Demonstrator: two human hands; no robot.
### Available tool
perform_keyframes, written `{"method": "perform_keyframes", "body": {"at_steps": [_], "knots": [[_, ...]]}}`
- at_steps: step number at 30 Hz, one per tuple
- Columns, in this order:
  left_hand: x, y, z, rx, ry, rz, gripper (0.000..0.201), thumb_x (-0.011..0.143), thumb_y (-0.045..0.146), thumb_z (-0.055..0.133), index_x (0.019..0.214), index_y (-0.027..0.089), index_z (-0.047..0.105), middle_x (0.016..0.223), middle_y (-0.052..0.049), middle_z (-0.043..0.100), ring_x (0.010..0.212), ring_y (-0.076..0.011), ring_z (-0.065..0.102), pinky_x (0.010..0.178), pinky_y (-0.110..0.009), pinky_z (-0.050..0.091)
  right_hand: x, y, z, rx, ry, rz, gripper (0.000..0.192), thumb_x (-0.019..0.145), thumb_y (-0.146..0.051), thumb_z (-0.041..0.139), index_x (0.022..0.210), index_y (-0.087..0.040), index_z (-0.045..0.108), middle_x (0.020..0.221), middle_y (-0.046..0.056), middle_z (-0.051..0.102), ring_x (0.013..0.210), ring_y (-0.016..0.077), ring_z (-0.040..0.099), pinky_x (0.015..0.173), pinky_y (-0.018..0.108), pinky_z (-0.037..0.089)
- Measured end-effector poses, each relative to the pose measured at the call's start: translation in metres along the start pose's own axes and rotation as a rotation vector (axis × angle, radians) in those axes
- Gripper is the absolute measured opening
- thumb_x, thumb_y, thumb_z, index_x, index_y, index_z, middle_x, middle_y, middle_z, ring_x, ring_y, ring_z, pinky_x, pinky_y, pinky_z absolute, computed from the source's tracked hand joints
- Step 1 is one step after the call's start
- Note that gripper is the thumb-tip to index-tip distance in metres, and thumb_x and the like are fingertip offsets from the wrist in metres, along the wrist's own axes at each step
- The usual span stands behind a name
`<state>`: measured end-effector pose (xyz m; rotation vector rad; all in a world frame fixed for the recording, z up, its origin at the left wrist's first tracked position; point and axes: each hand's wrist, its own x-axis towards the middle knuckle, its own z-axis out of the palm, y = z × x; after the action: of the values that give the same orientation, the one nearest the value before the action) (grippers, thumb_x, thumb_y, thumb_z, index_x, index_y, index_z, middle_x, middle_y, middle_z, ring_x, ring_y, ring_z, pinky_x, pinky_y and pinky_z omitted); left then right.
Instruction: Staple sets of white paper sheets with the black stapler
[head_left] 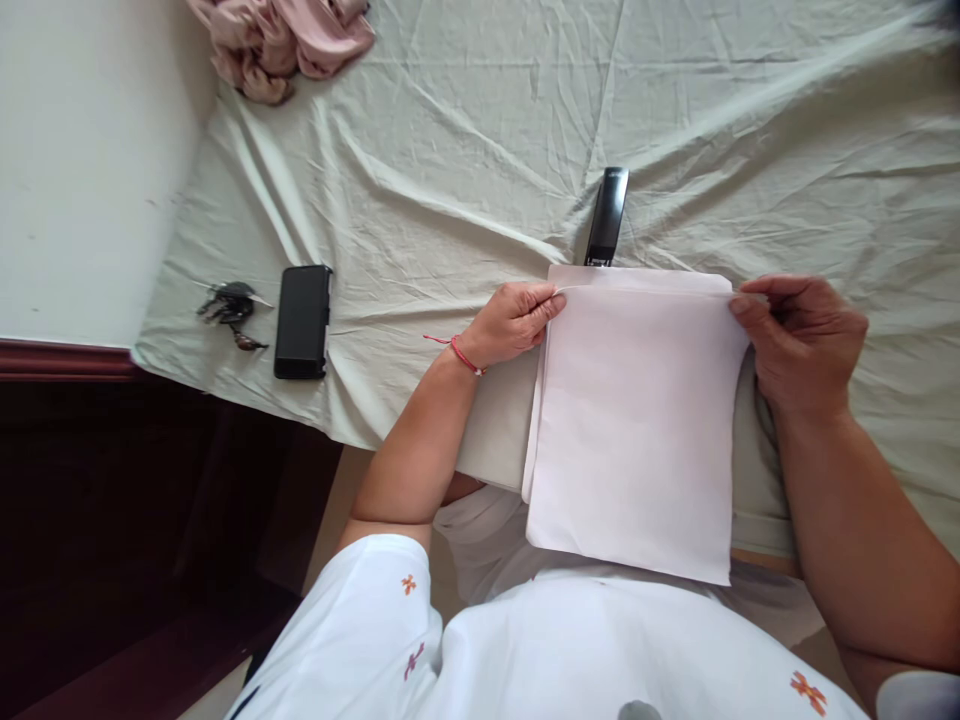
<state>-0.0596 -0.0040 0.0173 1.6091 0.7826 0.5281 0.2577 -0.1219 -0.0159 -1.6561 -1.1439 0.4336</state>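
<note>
A white sheet of paper (634, 430) is stretched between my two hands, its lower edge hanging past the bed's edge toward my shirt. My left hand (517, 318) pinches its upper left corner between thumb and fingers. At the upper right corner, my right hand (806, 335) grips the same sheet in a pinch. More white paper (637, 278) shows beneath it, along the top and left edges; how many sheets lie there I cannot tell. Just beyond the top edge lies a narrow black glossy device (607, 215), its near end close to or under the paper.
A wrinkled pale green cloth (450, 150) covers the surface. On the left lie a black smartphone (302, 322) and a small dark bunch, perhaps keys (231, 305). Crumpled pink fabric (292, 40) sits at the far left. A white wall (82, 170) and dark wood (112, 520) border the left side.
</note>
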Motion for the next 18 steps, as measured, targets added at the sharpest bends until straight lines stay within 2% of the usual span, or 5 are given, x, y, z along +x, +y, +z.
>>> {"method": "perform_keyframes", "body": {"at_steps": [3, 7, 9, 14, 18], "knots": [[-0.0010, 0.0025, -0.0003, -0.035, -0.002, -0.030, 0.063, 0.091, 0.072, 0.071, 0.064, 0.023, 0.042, 0.049, 0.007, 0.037, 0.042, -0.0061, 0.037, 0.040, -0.026, 0.024, 0.0011, -0.0057, -0.0005, 0.110, 0.002, -0.042, 0.031, 0.080, -0.043, 0.086, 0.103, -0.024, 0.080, 0.081, -0.001, 0.064, 0.070, 0.0124, 0.051, 0.070, 0.032, 0.042], [-0.0023, 0.0052, -0.0007, -0.071, -0.015, -0.063, 0.063, 0.091, 0.077, 0.066, 0.067, 0.022, 0.044, 0.049, 0.007, 0.038, 0.041, -0.0060, 0.037, 0.039, -0.025, 0.023, 0.0018, -0.0112, -0.0024, 0.114, -0.021, -0.051, 0.039, 0.080, -0.045, 0.087, 0.112, -0.025, 0.080, 0.069, -0.006, 0.046, 0.062, 0.0105, 0.038, 0.057, 0.029, 0.029], [-0.0027, 0.0056, -0.0007, -0.076, -0.014, -0.073, 0.063, 0.092, 0.075, 0.067, 0.068, 0.022, 0.044, 0.050, 0.007, 0.039, 0.041, -0.0058, 0.039, 0.040, -0.024, 0.024, 0.0012, -0.0110, -0.0033, 0.099, -0.051, -0.005, 0.042, 0.080, -0.046, 0.087, 0.116, -0.026, 0.079, 0.068, -0.006, 0.049, 0.060, 0.0101, 0.040, 0.056, 0.028, 0.030], [-0.0027, 0.0059, 0.0009, -0.097, 0.029, -0.066, 0.062, 0.092, 0.073, 0.068, 0.067, 0.021, 0.045, 0.054, 0.006, 0.042, 0.042, -0.0057, 0.039, 0.039, -0.024, 0.027, -0.0010, -0.0067, -0.0038, 0.088, -0.082, 0.042, 0.038, 0.079, -0.040, 0.089, 0.113, -0.024, 0.080, 0.082, -0.002, 0.072, 0.069, 0.0119, 0.060, 0.066, 0.029, 0.045], [-0.0022, 0.0071, 0.0023, -0.090, 0.065, -0.064, 0.063, 0.092, 0.075, 0.068, 0.067, 0.022, 0.042, 0.055, 0.006, 0.042, 0.043, -0.0058, 0.038, 0.039, -0.025, 0.027, -0.0013, -0.0057, -0.0030, 0.071, -0.061, 0.021, 0.031, 0.085, -0.044, 0.085, 0.107, -0.023, 0.079, 0.080, -0.002, 0.072, 0.068, 0.0113, 0.060, 0.065, 0.029, 0.045]]}}
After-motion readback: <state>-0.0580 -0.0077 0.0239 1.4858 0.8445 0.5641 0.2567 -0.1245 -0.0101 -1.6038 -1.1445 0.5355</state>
